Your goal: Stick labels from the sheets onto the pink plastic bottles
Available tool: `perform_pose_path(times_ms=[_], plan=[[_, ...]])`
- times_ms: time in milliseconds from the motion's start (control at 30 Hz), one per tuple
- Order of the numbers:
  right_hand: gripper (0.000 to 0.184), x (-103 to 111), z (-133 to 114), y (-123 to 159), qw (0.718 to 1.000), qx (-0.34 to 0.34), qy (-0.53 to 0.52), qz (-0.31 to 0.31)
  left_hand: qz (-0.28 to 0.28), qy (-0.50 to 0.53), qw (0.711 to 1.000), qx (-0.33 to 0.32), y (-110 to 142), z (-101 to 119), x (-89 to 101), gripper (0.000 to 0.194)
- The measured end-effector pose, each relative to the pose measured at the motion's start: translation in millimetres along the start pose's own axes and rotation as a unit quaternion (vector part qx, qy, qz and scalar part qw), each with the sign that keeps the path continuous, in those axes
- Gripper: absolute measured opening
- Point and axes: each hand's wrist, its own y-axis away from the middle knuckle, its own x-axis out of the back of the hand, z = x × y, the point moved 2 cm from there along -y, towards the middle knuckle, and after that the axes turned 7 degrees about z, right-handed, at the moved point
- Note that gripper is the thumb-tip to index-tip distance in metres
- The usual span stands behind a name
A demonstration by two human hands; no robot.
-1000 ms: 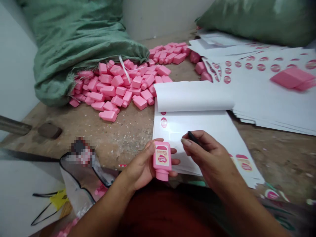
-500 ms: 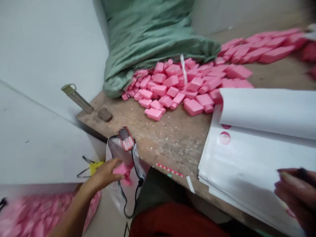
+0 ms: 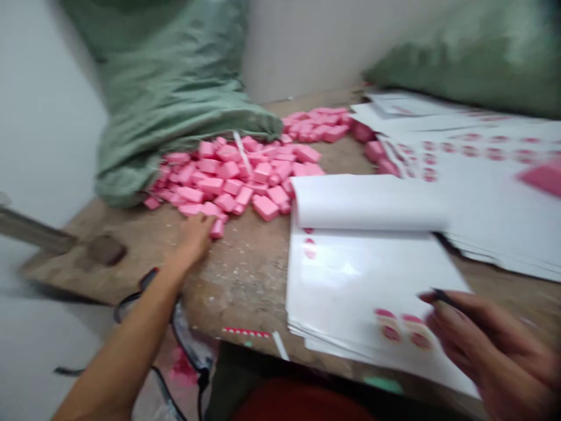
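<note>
My left hand (image 3: 193,237) is at the near edge of the pink bottle pile (image 3: 228,169), blurred by motion. Its fingers close over one small pink bottle (image 3: 217,228) at the front. Below that forearm hangs a clear plastic bag (image 3: 188,336) with a black edge and pink pieces inside. My right hand (image 3: 477,333) is over a stack of white sticker sheets (image 3: 342,280), its fingers pinched on a slim dark pointed tool (image 3: 445,298). The top sheet is rolled back, and a few round pink stickers (image 3: 401,330) show beside that hand.
Behind the pile lies a green sack (image 3: 175,105), its mouth towards the bottles. A metal post (image 3: 37,231) and a dark block (image 3: 106,250) are at the table's left corner. More sticker sheets (image 3: 491,193) and a second green sack (image 3: 473,70) lie on the right.
My left hand has gone from the bag's mouth, where it had a pink bottle, up to the pile on the table. The view has turned right; my right hand stays over the sheets.
</note>
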Motion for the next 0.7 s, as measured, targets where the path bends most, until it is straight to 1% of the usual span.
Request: perform_pose_path(times_ms=[33, 67, 100, 133, 167, 200, 233, 267, 300, 333, 367, 400, 433, 467, 500, 533, 567, 600, 633, 700], plan=[[0.022, 5.6, -7.5, 4.3, 1.0, -0.009, 0.026, -0.002, -0.005, -0.003, 1.0, -0.002, 0.9, 0.2, 1.3, 0.039], [0.026, 8.5, -14.4, 8.1, 0.998, -0.001, 0.057, -0.018, -0.01, -0.003, 1.0, -0.006, 2.5, 0.4, 3.2, 0.038], [0.029, 10.1, -20.6, 11.1, 0.995, 0.031, 0.096, -0.02, -0.014, -0.005, 1.0, -0.008, 4.9, 1.3, 5.2, 0.037], [0.029, 9.9, -24.3, 13.3, 0.987, 0.058, 0.146, -0.033, -0.004, -0.004, 1.0, -0.008, 8.3, 4.0, 7.3, 0.038], [0.028, 9.0, -26.2, 14.8, 0.977, 0.085, 0.187, -0.046, 0.014, 0.029, 0.999, 0.022, 13.2, 8.3, 9.1, 0.043], [0.026, 8.2, -26.1, 15.7, 0.967, 0.107, 0.223, -0.057, 0.033, 0.101, 0.992, 0.064, 20.0, 15.3, 9.8, 0.048], [0.025, 7.8, -24.7, 16.1, 0.958, 0.122, 0.25, -0.065, 0.038, 0.205, 0.972, 0.11, 28.4, 25.6, 8.6, 0.051], [0.024, 8.2, -22.4, 15.9, 0.952, 0.132, 0.269, -0.068, 0.028, 0.331, 0.93, 0.157, 37.8, 38.9, 5.2, 0.051], [0.024, 9.1, -19.8, 15.2, 0.947, 0.136, 0.283, -0.067, 0.005, 0.457, 0.867, 0.197, 47.6, 54.9, -0.1, 0.049], [0.024, 10.5, -17.2, 14.2, 0.944, 0.139, 0.294, -0.063, -0.027, 0.566, 0.792, 0.226, 56.8, 72.9, -6.8, 0.044], [0.024, 11.9, -14.8, 12.9, 0.94, 0.138, 0.305, -0.06, -0.067, 0.645, 0.719, 0.249, 65.2, 91.4, -14.3, 0.04], [0.024, 13.0, -12.8, 11.7, 0.937, 0.136, 0.317, -0.061, -0.112, 0.699, 0.654, 0.268, 72.5, 109.5, -22.4, 0.039], [0.024, 13.8, -11.4, 10.6, 0.932, 0.137, 0.328, -0.064, -0.157, 0.733, 0.601, 0.279, 78.5, 126.5, -30.3, 0.042], [0.024, 14.2, -10.4, 9.7, 0.928, 0.139, 0.339, -0.068, -0.198, 0.755, 0.559, 0.282, 83.4, 141.8, -37.7, 0.047], [0.024, 14.1, -9.9, 9.1, 0.923, 0.143, 0.349, -0.072, -0.239, 0.767, 0.526, 0.278, 87.3, 155.5, -44.5, 0.052], [0.023, 13.8, -9.7, 8.7, 0.919, 0.15, 0.357, -0.074, -0.271, 0.773, 0.505, 0.274, 90.4, 167.4, -50.4, 0.057], [0.023, 13.3, -9.6, 8.5, 0.916, 0.156, 0.362, -0.077, -0.293, 0.772, 0.494, 0.271, 92.7, 177.3, -55.5, 0.058], [0.022, 12.6, -9.5, 8.4, 0.914, 0.161, 0.364, -0.079, -0.305, 0.768, 0.494, 0.271, 94.5, 185.5, -60.0, 0.056], [0.022, 12.0, -9.1, 8.3, 0.913, 0.164, 0.365, -0.082, -0.31, 0.761, 0.499, 0.274, 95.8, 192.3, -64.0, 0.052], [0.021, 10.8, -7.7, 8.2, 0.911, 0.171, 0.364, -0.087, -0.31, 0.746, 0.52, 0.277, 97.4, 202.6, -70.7, 0.042]])
